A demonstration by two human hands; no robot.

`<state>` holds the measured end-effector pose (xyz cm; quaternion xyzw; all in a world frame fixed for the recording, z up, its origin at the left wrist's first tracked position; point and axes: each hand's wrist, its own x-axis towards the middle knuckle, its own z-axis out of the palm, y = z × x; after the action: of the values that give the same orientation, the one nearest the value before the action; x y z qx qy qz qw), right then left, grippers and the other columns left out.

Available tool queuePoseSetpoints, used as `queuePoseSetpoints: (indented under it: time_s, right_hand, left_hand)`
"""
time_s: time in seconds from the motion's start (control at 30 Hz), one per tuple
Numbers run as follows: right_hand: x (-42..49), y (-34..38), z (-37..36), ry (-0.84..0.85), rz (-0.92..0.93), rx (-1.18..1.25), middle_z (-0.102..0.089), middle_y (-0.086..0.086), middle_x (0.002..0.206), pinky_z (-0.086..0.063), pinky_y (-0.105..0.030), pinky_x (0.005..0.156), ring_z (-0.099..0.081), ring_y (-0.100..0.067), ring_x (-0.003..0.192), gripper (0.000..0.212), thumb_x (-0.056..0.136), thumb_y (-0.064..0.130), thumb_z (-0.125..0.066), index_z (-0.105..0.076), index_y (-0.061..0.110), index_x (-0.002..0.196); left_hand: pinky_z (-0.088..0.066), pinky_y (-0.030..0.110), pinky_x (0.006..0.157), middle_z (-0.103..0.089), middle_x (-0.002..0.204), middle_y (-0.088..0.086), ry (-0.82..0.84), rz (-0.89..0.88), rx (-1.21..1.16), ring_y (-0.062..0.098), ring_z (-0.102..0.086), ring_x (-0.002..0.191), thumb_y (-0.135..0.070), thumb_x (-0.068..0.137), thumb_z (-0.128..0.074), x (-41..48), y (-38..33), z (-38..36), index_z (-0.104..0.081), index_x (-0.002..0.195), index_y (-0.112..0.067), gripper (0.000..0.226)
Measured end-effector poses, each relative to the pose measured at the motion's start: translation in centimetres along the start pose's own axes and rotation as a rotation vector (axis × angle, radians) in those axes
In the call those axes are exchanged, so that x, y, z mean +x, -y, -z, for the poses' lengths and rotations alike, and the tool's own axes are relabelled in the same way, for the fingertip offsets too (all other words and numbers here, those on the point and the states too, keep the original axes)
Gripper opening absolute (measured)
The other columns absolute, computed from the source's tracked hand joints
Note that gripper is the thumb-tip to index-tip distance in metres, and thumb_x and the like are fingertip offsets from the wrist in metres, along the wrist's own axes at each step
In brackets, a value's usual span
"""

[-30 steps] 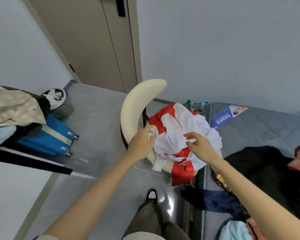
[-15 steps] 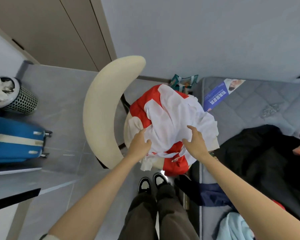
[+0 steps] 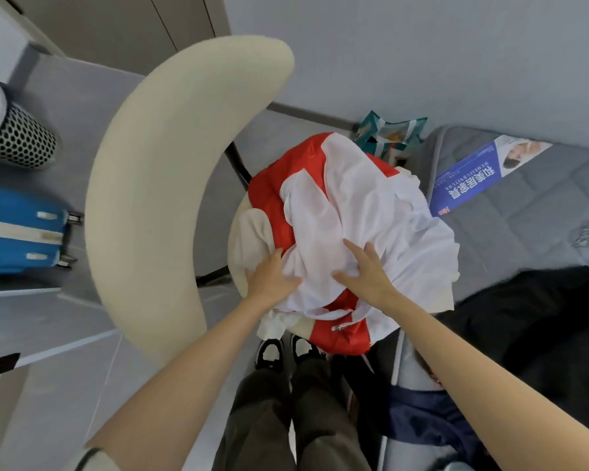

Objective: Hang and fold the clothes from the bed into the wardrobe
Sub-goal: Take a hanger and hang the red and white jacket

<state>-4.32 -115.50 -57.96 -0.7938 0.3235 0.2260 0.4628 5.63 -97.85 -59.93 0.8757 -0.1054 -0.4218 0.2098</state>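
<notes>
Right hand (image 3: 368, 273): fingers spread and laid flat on the white cloth, palm down; pressing, not pinching.
Left hand (image 3: 269, 278): flat too, at nine o'clock of the right hand, on the cloth's left edge where it meets the seat; whether any fingertip is tucked under I cannot tell.
Red and white garment (image 3: 354, 212): crumpled in a heap on the chair seat (image 3: 252, 232), one red part hanging off the near rim at six o'clock; not on the bed, not in the wardrobe.
Why so held: both palms probably flatten the heap so it can be smoothed for folding; the seat seems to serve as a worktop.
Chair backrest (image 3: 170, 185): cream, curved, at nine o'clock of the garment.
Bed (image 3: 531, 239): grey quilted mattress at three o'clock; a black garment (image 3: 541, 328) at four o'clock and a navy garment (image 3: 422, 413) at five wait there.
Leaflet (image 3: 470, 180): blue, at two o'clock on the mattress; large white Chinese characters, too slanted to read surely; a smaller line too small.
Teal bag (image 3: 388, 130): at twelve o'clock, print unreadable.
Blue suitcase (image 3: 17, 229): at nine o'clock; no brand legible.
</notes>
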Motion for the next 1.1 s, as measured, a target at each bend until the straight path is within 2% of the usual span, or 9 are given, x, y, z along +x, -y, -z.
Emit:
queuePoseSetpoints:
  time_s: [0.13, 0.3, 0.5, 0.57, 0.7, 0.83, 0.97, 1.03, 1.1]
  right_hand:
    - [-1.1, 0.0, 1.2, 0.026, 0.033, -0.039, -0.009, -0.011, 0.159, -0.021, -0.034, 0.114, -0.018, -0.025, 0.145, 0.071, 0.092, 0.022, -0.06, -0.022, 0.03, 0.151]
    - [-5.0, 1.8, 3.4, 0.002, 0.183, -0.06, -0.033, -0.005, 0.15, -0.03, -0.034, 0.112, -0.032, -0.022, 0.137, 0.063, 0.09, 0.01, -0.061, -0.035, 0.021, 0.146]
    - [-11.6, 5.5, 4.7, 0.106, 0.36, -0.082, -0.052, 0.021, 0.122, -0.032, 0.001, 0.088, -0.047, 0.01, 0.108, 0.057, 0.077, 0.013, -0.075, -0.052, 0.03, 0.127]
    - [-14.2, 6.9, 4.2, 0.126, 0.369, -0.047, -0.054, 0.027, 0.117, -0.035, -0.003, 0.092, -0.049, 0.009, 0.11, 0.055, 0.074, 0.02, -0.079, -0.054, 0.035, 0.121]
    - [-19.0, 9.3, 2.3, 0.234, 0.275, 0.067, -0.062, 0.014, 0.124, -0.042, -0.022, 0.102, -0.055, -0.003, 0.116, 0.035, 0.088, 0.036, -0.066, -0.063, 0.028, 0.122]
    - [-24.3, 11.0, 1.4, 0.396, 0.251, 0.275, -0.061, 0.006, 0.131, -0.037, -0.024, 0.109, -0.053, -0.007, 0.123, 0.037, 0.101, 0.037, -0.043, -0.061, 0.018, 0.127]
    - [-28.9, 12.6, 0.1, 0.263, 0.327, 0.109, -0.06, 0.017, 0.123, -0.043, -0.023, 0.1, -0.055, -0.001, 0.114, 0.071, 0.066, 0.068, -0.068, -0.054, 0.031, 0.125]
    - [-30.5, 13.3, -0.9, 0.13, 0.426, 0.042, -0.064, 0.017, 0.103, -0.046, -0.012, 0.08, -0.06, -0.001, 0.093, 0.043, 0.074, 0.052, -0.072, -0.06, 0.03, 0.109]
    - [-31.9, 13.8, -1.3, -0.065, 0.505, 0.035, -0.062, 0.007, 0.085, -0.039, -0.01, 0.061, -0.055, -0.01, 0.076, 0.008, 0.091, 0.02, -0.061, -0.064, 0.015, 0.096]
  left_hand:
    - [-0.039, 0.028, 0.071, -0.065, 0.109, 0.009, -0.028, -0.076, -0.106, 0.023, -0.059, 0.096, -0.026, 0.095, -0.05, -2.4, -1.0, 0.5, -0.055, 0.116, -0.006, 0.029]
    - [-0.046, 0.034, 0.09, -0.062, 0.118, 0.0, -0.125, -0.121, -0.369, 0.017, -0.057, 0.106, -0.028, 0.1, -0.046, -7.6, -4.3, 5.5, -0.052, 0.13, -0.015, 0.034]
    - [-0.047, 0.045, 0.1, -0.059, 0.127, 0.008, -0.136, -0.213, -0.723, 0.023, -0.058, 0.115, -0.022, 0.097, -0.054, -15.4, -8.4, 12.5, -0.05, 0.133, -0.012, 0.037]
    - [-0.048, 0.043, 0.1, -0.059, 0.13, 0.007, -0.079, -0.225, -0.864, 0.023, -0.057, 0.118, -0.019, 0.098, -0.053, -18.3, -9.7, 14.4, -0.047, 0.136, -0.013, 0.039]
    - [-0.049, 0.035, 0.095, -0.06, 0.129, 0.01, 0.001, -0.27, -0.96, 0.023, -0.057, 0.119, -0.016, 0.098, -0.051, -23.7, -10.9, 16.9, -0.049, 0.134, -0.012, 0.037]
    - [-0.043, 0.047, 0.104, -0.056, 0.133, 0.016, -0.002, -0.337, -0.951, 0.03, -0.054, 0.122, -0.011, 0.098, -0.05, -28.4, -10.3, 18.5, -0.045, 0.137, -0.008, 0.04]
    - [-0.056, 0.036, 0.084, -0.059, 0.128, 0.015, 0.085, -0.433, -1.008, 0.026, -0.064, 0.105, -0.011, 0.099, -0.048, -32.7, -9.2, 19.1, -0.04, 0.139, -0.009, 0.041]
    - [-0.058, 0.032, 0.076, -0.061, 0.118, 0.013, 0.119, -0.478, -1.019, 0.021, -0.067, 0.094, -0.011, 0.099, -0.049, -34.6, -9.0, 19.1, -0.04, 0.137, -0.01, 0.04]
    - [-0.057, 0.031, 0.076, -0.061, 0.111, 0.009, 0.089, -0.512, -1.023, 0.016, -0.066, 0.089, -0.011, 0.098, -0.051, -36.2, -8.8, 19.3, -0.046, 0.127, -0.012, 0.03]
